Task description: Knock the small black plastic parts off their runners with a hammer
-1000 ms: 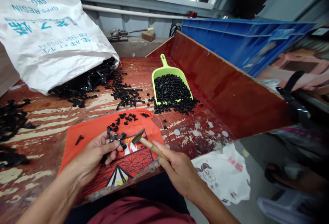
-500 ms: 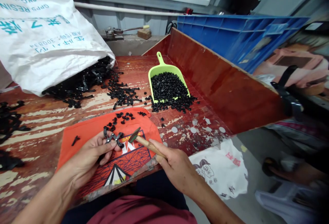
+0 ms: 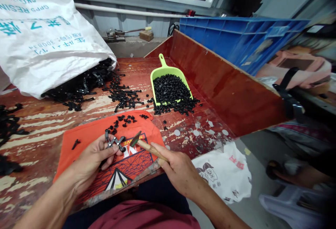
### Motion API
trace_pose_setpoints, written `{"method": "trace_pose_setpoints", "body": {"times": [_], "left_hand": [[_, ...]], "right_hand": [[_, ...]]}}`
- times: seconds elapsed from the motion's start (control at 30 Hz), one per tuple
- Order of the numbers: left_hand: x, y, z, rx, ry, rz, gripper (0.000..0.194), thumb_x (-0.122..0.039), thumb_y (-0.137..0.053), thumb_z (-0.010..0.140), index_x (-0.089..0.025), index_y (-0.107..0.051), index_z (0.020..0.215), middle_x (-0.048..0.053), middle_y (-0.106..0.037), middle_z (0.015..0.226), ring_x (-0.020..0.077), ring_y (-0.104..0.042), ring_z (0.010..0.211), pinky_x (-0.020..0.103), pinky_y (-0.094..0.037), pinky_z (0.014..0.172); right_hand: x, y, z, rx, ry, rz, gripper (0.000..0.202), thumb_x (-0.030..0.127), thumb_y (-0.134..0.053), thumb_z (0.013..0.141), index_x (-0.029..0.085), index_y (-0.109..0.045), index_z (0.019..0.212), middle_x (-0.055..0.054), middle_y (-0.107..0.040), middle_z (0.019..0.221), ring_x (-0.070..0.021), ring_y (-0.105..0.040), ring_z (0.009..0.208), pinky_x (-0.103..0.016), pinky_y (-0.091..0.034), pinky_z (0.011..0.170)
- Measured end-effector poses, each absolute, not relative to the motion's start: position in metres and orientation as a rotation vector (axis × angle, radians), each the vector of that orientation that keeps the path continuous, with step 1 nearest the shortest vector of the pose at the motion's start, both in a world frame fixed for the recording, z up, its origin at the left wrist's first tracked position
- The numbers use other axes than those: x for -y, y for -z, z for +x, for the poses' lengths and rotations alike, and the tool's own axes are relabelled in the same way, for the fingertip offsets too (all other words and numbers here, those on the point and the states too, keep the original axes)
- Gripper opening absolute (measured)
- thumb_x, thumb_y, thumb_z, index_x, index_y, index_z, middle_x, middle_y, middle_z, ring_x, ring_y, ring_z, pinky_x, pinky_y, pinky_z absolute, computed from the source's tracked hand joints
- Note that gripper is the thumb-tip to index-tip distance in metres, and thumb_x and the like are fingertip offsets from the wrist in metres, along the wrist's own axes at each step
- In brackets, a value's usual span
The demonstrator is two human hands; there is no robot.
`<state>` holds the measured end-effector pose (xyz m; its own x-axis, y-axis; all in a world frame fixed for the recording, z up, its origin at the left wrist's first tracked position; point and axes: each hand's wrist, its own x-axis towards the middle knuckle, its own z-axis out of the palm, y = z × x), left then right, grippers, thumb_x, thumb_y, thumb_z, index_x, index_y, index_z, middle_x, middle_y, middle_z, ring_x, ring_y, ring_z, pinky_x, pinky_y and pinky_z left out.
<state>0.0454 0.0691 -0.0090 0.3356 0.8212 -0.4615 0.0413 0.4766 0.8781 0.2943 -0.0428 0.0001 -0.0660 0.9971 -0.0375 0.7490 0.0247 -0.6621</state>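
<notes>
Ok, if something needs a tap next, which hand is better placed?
Probably the right hand: it grips the wooden-handled tool. The left hand is busy holding black parts over the orange cloth.

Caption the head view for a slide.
Over an orange cloth, the left hand holds black linked parts while the right hand grips a wooden-handled hammer.

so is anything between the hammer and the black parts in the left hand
Nothing visible: only a gap separates the hammer in the right hand from the black parts in the left hand, with cloth beneath.
</notes>
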Motion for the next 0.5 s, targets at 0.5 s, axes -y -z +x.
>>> {"method": "trace_pose_setpoints", "body": {"times": [0.5], "left_hand": [[-0.0677, 0.0126, 0.0462, -1.129, -0.634, 1.007, 0.047, -0.038, -0.081, 0.07, -0.02, -0.048, 0.098, 0.0, -0.069, 0.062, 0.0038, -0.036, 0.041, 0.013, -0.027, 0.04]], "right_hand": [[0.0423, 0.0022, 0.2954, 1.898, -0.759, -1.778, 0.055, 0.015, -0.046, 0.095, 0.039, -0.043, 0.145, 0.004, -0.068, 0.124, -0.0193, -0.069, 0.104, -0.034, -0.055, 0.092]]}}
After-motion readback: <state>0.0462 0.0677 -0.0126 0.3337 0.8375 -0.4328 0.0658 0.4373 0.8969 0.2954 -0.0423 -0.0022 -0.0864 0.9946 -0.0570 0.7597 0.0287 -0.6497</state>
